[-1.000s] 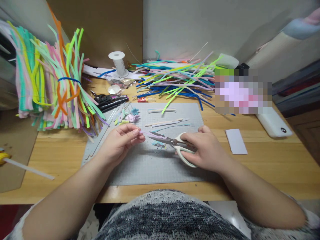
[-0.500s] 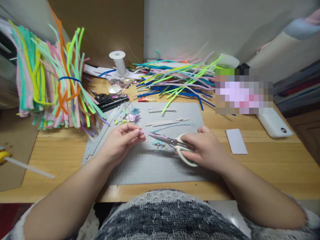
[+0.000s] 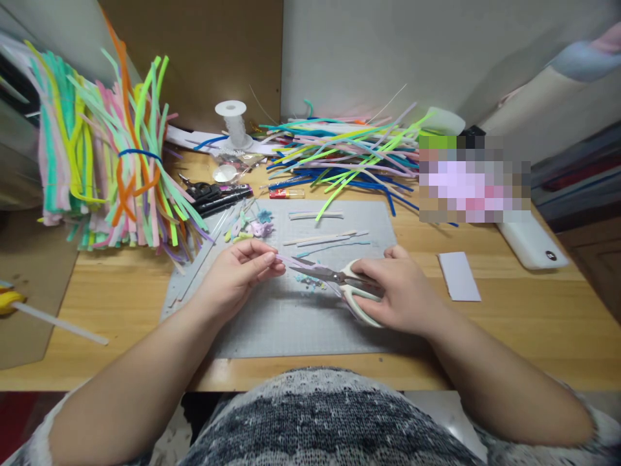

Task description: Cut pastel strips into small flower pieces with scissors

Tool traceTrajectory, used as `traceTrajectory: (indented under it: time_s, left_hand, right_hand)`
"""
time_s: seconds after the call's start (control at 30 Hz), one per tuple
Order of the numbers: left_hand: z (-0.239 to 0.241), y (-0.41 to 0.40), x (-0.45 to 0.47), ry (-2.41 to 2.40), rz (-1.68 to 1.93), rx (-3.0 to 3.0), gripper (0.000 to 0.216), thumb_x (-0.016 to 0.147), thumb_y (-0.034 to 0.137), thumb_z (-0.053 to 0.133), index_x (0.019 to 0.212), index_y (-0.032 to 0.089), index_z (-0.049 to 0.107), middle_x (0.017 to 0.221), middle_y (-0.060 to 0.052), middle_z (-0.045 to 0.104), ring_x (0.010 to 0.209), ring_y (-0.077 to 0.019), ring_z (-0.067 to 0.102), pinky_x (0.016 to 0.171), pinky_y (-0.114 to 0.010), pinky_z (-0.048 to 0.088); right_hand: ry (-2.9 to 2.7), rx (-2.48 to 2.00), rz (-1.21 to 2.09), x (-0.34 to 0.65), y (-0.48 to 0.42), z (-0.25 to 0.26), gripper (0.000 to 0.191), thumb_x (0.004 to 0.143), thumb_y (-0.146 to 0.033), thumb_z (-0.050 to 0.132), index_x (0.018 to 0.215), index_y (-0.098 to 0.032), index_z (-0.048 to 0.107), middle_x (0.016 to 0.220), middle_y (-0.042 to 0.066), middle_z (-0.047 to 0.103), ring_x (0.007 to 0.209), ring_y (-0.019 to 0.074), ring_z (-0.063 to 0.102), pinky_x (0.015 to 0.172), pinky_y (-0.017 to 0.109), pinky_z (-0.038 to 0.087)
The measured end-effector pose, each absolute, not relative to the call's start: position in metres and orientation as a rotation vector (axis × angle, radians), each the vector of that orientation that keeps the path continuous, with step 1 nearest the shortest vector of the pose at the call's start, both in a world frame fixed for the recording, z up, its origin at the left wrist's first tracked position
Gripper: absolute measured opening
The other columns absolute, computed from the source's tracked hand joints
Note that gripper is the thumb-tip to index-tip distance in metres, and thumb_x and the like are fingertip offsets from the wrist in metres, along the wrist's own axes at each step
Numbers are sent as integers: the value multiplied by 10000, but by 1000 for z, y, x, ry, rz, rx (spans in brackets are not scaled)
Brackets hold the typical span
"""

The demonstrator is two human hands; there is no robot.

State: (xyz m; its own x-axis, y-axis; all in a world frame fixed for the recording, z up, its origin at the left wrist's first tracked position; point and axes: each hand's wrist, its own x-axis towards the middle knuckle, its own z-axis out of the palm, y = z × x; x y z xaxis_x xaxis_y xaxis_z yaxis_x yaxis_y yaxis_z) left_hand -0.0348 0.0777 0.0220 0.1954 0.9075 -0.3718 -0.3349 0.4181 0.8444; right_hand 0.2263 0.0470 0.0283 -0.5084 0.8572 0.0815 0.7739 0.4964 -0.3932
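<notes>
Between the fingertips of my left hand [image 3: 252,265] is one end of a pale purple pipe cleaner [image 3: 287,259], which stretches right toward the scissors. My right hand [image 3: 400,288] grips the white-handled scissors [image 3: 336,277] by their loops, blades pointing left and parted a little. The pipe cleaner runs along the blades; whether it lies between them is hard to tell. Beneath them, small blue and yellow fluff trimmings [image 3: 309,282] lie on the grey cutting mat [image 3: 291,330]. Thin trimmed stems [image 3: 327,239] rest just beyond, and small fuzzy purple, blue and yellow pieces [image 3: 257,228] sit behind my left hand.
Thick bundles of colourful pipe cleaners [image 3: 104,155] stand at the left, with a loose pile [image 3: 349,152] at the back. A spool [image 3: 231,126], black pliers-like tools [image 3: 213,197], a white card [image 3: 459,276], a white device [image 3: 533,243] and a glue gun [image 3: 12,303] surround the mat.
The scissor blades have spread slightly apart along the pipe cleaner. Both hands stay in nearly the same place, and the whole view has shifted a little.
</notes>
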Motion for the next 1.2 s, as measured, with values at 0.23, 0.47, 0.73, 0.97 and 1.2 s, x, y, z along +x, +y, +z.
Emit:
traceTrajectory:
  time_s: [0.23,0.47,0.73,0.97,1.2]
  left_hand:
    - [21,73,-31,1005,969,720,235,589,218,827,710,131,645,674,-17,689,627,-113,668,672,-210,560]
    - [18,72,-30,993,932,715,233,584,226,828,692,137,641,658,-17,684,619,-116,663,685,-238,564]
    - [18,73,-32,974,904,675,195,624,212,800,736,126,666,666,-21,678,630,-122,662,672,-234,558]
    - [19,75,-33,981,949,684,182,632,211,794,732,127,667,670,-19,677,626,-116,657,676,-231,555]
    - [20,74,-34,969,946,688,188,638,204,791,744,118,663,665,-19,678,631,-114,661,666,-216,557]
  right_hand:
    - [-2497,-1387,414,225,47,27,163,791,-355,573,819,-195,569,632,-13,631,521,123,400,674,319,236]
    - [-2505,-1370,398,226,47,25,130,796,-333,567,814,-204,563,646,-13,647,519,123,405,671,313,232]
    - [-2527,-1339,417,228,47,25,142,819,-337,560,804,-196,558,617,-26,623,508,117,383,665,310,231]
    - [-2502,-1356,427,228,47,26,135,811,-334,555,819,-199,567,603,-27,613,510,122,366,664,315,237]
    - [-2515,-1328,409,228,48,26,156,820,-348,565,808,-193,576,591,-32,600,509,119,355,660,308,238]
